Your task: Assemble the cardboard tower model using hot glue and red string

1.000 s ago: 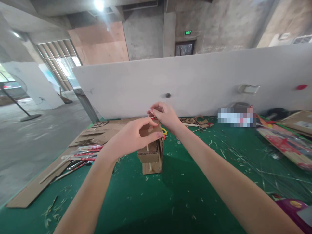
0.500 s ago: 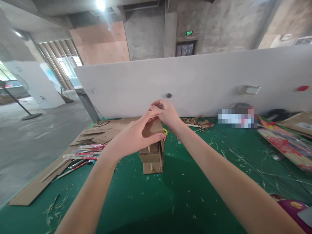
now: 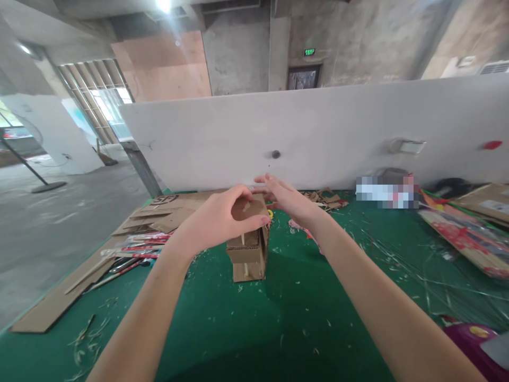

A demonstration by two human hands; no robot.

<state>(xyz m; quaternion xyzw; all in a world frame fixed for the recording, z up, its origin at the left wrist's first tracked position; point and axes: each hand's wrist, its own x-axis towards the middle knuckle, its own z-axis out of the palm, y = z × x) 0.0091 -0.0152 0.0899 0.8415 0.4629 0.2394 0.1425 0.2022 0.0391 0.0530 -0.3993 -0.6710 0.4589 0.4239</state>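
A small cardboard box structure (image 3: 246, 255) stands upright on the green table, with thin wooden sticks set into its near side. My left hand (image 3: 209, 225) curves over its top from the left and grips it, the thumb at the near right edge and the fingertips towards the back. Just behind and right of the top is my right hand (image 3: 289, 200), its fingers stretched and apart with nothing seen in them. Whether those fingertips touch the box I cannot tell. A yellow ring-shaped thing (image 3: 271, 214) shows partly beside the box.
Flat cardboard pieces (image 3: 43, 313) and wrapped sticks (image 3: 145, 246) lie on the left. Cardboard scraps (image 3: 328, 199) sit at the back. On the right are packaged wooden sticks (image 3: 465, 239), clear strands and a purple tool (image 3: 473, 345). A white panel (image 3: 222, 143) closes off the far edge.
My right hand has parted from my left fingertips and moved slightly right and down, its fingers opening out. My left hand stays on the box. A pink-red thing beside my right forearm is now uncovered.
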